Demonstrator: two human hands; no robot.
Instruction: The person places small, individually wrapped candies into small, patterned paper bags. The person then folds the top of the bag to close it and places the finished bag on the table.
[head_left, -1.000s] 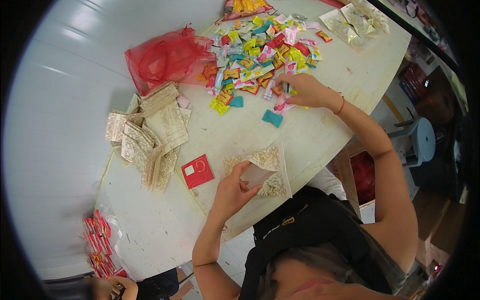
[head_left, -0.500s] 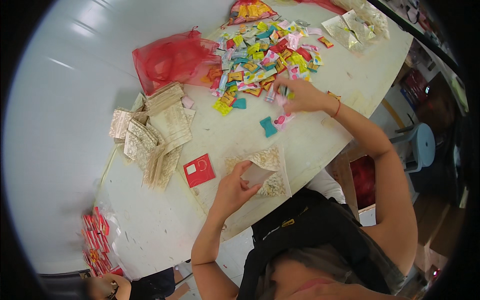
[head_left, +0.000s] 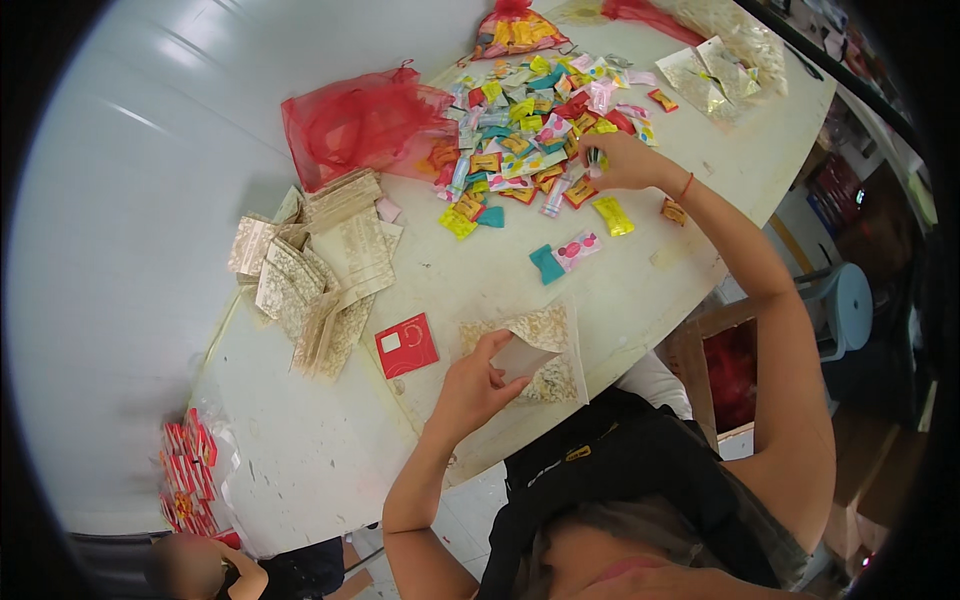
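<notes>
My left hand [head_left: 482,382] is at the mouth of a small clear bag with a pale floral pattern [head_left: 553,383] near the table's front edge. Its thumb and forefinger are spread along the gaping opening and hold it apart. Over the right side of a heap of wrapped candies [head_left: 520,130], my right hand [head_left: 630,163] has its fingers curled around a small dark-striped wrapped candy [head_left: 597,160]. Between the heap and the bag lie a teal candy [head_left: 547,264] and a pink-dotted white one [head_left: 577,250], touching. Nearer my right hand is a yellow candy [head_left: 614,215].
A red square card [head_left: 406,346] lies left of the bag. Beyond it are stacked patterned bags [head_left: 350,250] and a red mesh sack [head_left: 350,125]. Filled bags [head_left: 710,78] rest at the far right. Another person's arm [head_left: 245,575] shows at lower left; a blue stool [head_left: 850,305] stands right.
My right hand has moved away from the teal and pink-dotted candies toward the heap. The yellow candy now shows beside it. My left hand stays at the bag; the whole view has shifted slightly.
</notes>
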